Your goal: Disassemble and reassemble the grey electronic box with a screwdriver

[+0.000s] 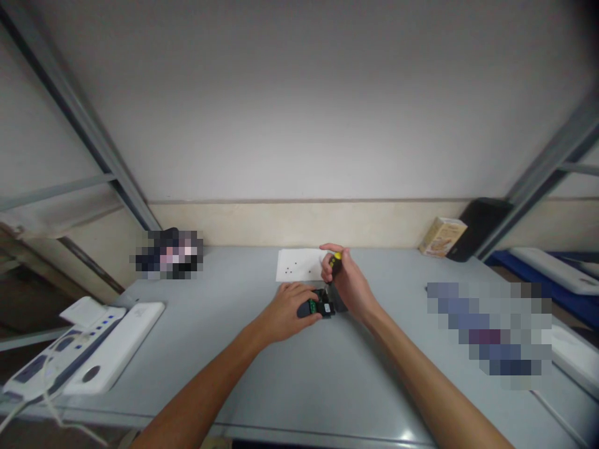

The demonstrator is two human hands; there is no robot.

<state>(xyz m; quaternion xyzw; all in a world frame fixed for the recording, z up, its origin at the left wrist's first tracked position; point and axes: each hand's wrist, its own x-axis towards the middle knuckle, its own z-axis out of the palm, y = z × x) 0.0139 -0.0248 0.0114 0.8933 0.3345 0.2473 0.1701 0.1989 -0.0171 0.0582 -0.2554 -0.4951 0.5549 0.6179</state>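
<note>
In the middle of the grey table (262,380), my left hand (289,312) grips a small dark device (322,308) with a green circuit board showing. Its fingers lie over the far side and the thumb along the near side. My right hand (350,280) is closed around a screwdriver (336,263) with a black and yellow handle, held upright over the device. The screwdriver's tip meets or nearly meets the device; I cannot tell which. Just beyond both hands lies a sheet of white paper (299,265) with several small dark specks on it, likely too small to name.
At the left are a power strip (60,355) with white cables and a long white case (116,349). A yellowish box (441,237) and a black panel (477,227) stand at the back right. Blurred items lie at both sides. A wall rises behind the table.
</note>
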